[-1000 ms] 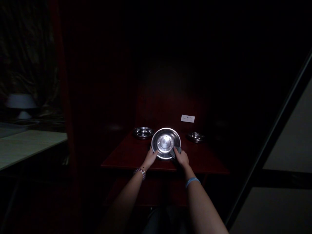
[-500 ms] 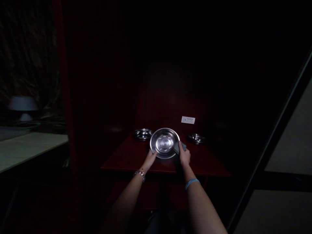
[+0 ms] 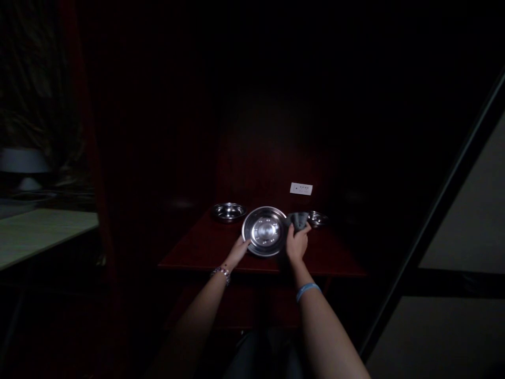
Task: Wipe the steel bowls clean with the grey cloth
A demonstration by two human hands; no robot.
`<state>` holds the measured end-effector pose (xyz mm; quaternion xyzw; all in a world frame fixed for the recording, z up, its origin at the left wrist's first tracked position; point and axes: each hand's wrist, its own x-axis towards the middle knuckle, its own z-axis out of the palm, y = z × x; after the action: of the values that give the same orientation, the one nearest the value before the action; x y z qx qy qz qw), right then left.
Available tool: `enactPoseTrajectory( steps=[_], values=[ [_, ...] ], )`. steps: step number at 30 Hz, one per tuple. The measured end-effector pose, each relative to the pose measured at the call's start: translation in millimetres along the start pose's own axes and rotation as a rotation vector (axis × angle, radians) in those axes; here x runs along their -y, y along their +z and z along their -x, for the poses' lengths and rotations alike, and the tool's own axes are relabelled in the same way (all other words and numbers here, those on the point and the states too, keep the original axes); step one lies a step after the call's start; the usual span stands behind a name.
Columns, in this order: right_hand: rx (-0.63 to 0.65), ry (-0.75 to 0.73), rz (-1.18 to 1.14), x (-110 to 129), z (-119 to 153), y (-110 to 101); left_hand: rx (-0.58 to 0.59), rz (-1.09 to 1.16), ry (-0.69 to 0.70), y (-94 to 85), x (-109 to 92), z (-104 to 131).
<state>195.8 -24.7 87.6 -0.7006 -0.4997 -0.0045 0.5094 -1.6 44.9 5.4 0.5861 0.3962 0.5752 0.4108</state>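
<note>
A shiny round metal basin [image 3: 265, 231] is held up and tilted, its inside facing me, above a dark red desk [image 3: 193, 255]. My left hand [image 3: 238, 249] grips its lower left rim, thumb over the edge. At the right rim, my right hand [image 3: 296, 243] is closed on a grey cloth [image 3: 298, 221], which bunches up above the fingers. The cloth is beside the rim; whether it touches the metal I cannot tell. Some of the left fingers are hidden behind the basin.
Another metal basin [image 3: 229, 211] sits at the back left of the desk, and a third metal bowl [image 3: 317, 218] at the back right, partly covered by the cloth. A white socket plate [image 3: 301, 189] is on the back wall. A pale table [image 3: 47, 231] with a lamp [image 3: 24, 160] stands left.
My right hand has moved the cloth up along the basin's right rim and slightly outward. The left hand keeps its grip on the basin. The view has shifted slightly.
</note>
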Motion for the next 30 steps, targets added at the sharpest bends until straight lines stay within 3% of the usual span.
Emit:
enactPoseTrajectory(
  steps=[3, 5, 12, 22, 30],
  values=[
    [0.066, -0.242, 0.101, 8.2, 8.1, 3.5, 0.032, 0.002, -0.076, 0.1, 3.0, -1.8],
    [0.099, -0.309, 0.164, 11.3, 11.5, 6.4, 0.035, 0.01, -0.066, 0.5, 5.1, -4.1],
    [0.074, -0.337, 0.277, 12.2, 16.3, 14.6, 0.051, 0.041, -0.038, 1.7, 10.8, -6.4],
    [0.222, -0.361, 0.307, 13.8, 21.1, 32.7, 0.087, 0.038, -0.082, 2.7, 1.2, 1.0],
    [0.262, -0.402, 0.347, 14.0, 23.4, 37.4, 0.143, 0.031, -0.067, 2.5, -4.6, 5.3]
  ],
)
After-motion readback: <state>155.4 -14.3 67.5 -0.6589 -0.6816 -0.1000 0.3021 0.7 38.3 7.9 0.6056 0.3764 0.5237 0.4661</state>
